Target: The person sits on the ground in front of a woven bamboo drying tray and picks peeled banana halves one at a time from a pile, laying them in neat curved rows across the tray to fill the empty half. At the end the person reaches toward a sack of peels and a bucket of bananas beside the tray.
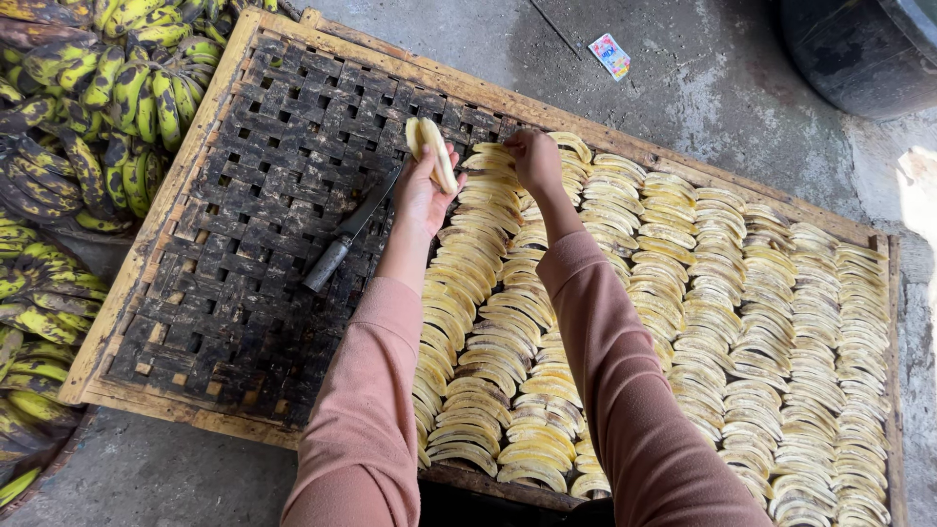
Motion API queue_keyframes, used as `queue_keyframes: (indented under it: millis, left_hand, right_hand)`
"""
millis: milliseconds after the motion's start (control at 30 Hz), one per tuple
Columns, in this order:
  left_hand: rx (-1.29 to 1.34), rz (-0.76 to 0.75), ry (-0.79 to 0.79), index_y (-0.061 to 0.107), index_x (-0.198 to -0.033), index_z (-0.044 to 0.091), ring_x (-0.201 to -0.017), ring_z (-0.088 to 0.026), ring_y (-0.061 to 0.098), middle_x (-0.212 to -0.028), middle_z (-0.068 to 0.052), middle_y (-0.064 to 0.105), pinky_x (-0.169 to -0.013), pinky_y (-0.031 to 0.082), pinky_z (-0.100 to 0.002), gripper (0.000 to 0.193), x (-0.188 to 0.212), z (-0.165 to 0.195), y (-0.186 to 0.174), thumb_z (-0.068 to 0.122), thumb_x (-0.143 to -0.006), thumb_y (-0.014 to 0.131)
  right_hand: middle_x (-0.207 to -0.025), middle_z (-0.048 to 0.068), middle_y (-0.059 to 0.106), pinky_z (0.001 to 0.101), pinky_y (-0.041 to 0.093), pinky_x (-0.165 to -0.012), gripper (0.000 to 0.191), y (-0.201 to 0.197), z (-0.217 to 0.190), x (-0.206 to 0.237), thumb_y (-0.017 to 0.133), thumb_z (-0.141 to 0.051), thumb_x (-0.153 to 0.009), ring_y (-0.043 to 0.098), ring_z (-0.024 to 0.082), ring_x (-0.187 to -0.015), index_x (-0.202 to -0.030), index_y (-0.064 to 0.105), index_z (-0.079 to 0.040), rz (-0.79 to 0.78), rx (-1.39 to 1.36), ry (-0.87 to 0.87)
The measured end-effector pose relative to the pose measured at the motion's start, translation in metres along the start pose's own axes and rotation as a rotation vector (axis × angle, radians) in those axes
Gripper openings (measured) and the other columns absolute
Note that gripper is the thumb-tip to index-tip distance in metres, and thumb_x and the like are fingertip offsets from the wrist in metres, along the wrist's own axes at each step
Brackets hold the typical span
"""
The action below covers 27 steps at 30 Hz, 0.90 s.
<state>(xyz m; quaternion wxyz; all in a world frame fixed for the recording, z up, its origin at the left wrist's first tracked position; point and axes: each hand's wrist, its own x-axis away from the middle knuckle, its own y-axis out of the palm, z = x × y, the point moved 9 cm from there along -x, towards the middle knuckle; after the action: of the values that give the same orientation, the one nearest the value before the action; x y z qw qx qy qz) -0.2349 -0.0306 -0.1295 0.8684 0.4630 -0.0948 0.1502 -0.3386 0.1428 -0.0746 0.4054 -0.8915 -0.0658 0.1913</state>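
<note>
Hands over woven drying tray (244, 283)
Left hand (422, 190) grasps peeled banana slices (432, 151); right hand (535, 161) fingers curled on laid slices (683, 322); knife (346, 234) left.

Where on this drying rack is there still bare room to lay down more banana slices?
The woven rack is bare on its left part, between the wooden frame beside the unpeeled bananas and the left hand; only a knife lies there. Right of the right hand, banana slices crowd it to the far frame.

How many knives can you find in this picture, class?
1. The knife lies on the bare dark part of the woven drying tray, just left of the left hand, which holds banana slices. Others could be hidden under the arms.
</note>
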Motion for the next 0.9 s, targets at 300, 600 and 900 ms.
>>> queue_keyframes:
  millis: [300,600,900]
  left_hand:
    - [-0.079,0.095,0.138,0.061,-0.122,0.010,-0.097,-0.016,0.067,-0.112,-0.006,0.067,-0.077,0.057,-0.034,0.037,-0.003,0.001,-0.005,0.023,-0.091,0.077]
    - [-0.357,0.272,0.258,0.053,-0.119,0.000,-0.077,-0.013,0.061,-0.099,-0.006,0.061,-0.062,0.054,-0.028,0.044,0.001,0.013,-0.028,0.015,-0.090,0.082]
    - [-0.511,0.207,0.217,0.067,-0.109,0.002,-0.077,-0.009,0.065,-0.094,-0.004,0.069,-0.068,0.061,-0.026,0.017,0.000,0.020,-0.026,0.015,-0.098,0.069]
  right_hand:
    - [-0.111,0.007,0.069,0.0303,0.059,-0.087,0.050,0.028,-0.082,0.043,0.079,-0.011,-0.092,0.068,0.014,-0.098,-0.135,0.056,-0.001,-0.410,-0.696,-0.168]
    - [-0.104,0.006,0.078,0.0270,0.057,-0.070,0.025,0.030,-0.037,0.000,0.059,-0.010,-0.104,0.069,0.012,-0.079,-0.126,0.068,-0.003,-0.137,-0.660,0.162]
    - [-0.092,0.012,0.079,0.0328,0.059,-0.074,0.017,-0.013,0.021,-0.014,0.073,-0.014,-0.090,0.077,0.020,-0.083,-0.104,0.081,-0.011,0.087,-0.110,0.127]
